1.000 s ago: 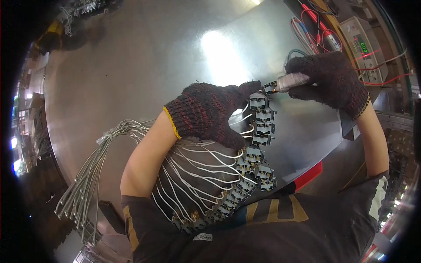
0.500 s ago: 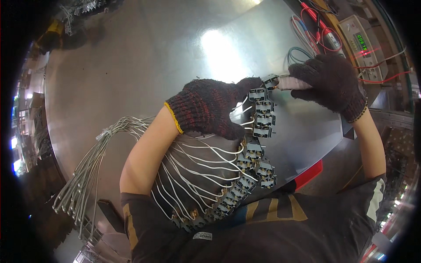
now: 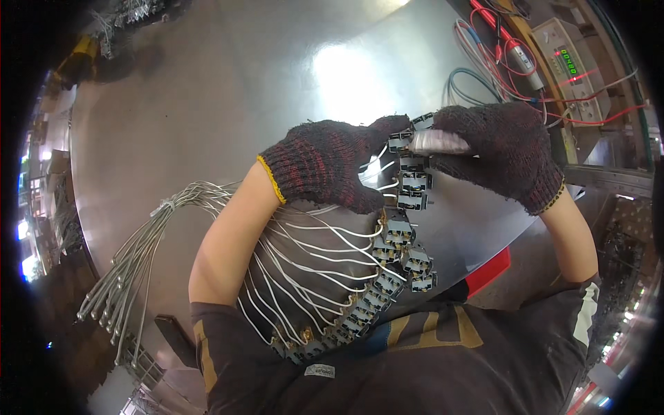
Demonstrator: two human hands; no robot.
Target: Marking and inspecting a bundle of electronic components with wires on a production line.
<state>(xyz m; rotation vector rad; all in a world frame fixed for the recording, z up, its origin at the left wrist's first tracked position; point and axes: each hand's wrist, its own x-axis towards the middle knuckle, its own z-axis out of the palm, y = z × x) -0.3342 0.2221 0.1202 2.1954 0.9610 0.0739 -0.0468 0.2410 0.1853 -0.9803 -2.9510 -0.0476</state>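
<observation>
A row of grey-and-black capillary thermostats (image 3: 415, 181) stands on the metal table, curving down toward my body. White-sleeved tubes (image 3: 315, 257) run left from them under my left forearm to a tied bundle of thin metal tubes with thick ends (image 3: 128, 280). My left hand (image 3: 325, 164), in a dark knitted glove, spans the row's upper end, fingers at the top and thumb lower down, closed around it. In my gloved right hand (image 3: 505, 149) is a short whitish tape-wrapped piece (image 3: 441, 142), its end against the upper thermostats. The contact point is hidden.
At the far right stands a beige meter (image 3: 570, 66) with a lit green display and red leads. Beside it lie a red-and-silver pen-shaped tool (image 3: 515, 52) and coiled cables (image 3: 470, 76). Something red (image 3: 487, 271) shows past the table's near right edge.
My right hand has moved left with the wrapped piece, from beside the top thermostat to over the upper ones. The meter's display reads differently. My left hand has barely shifted.
</observation>
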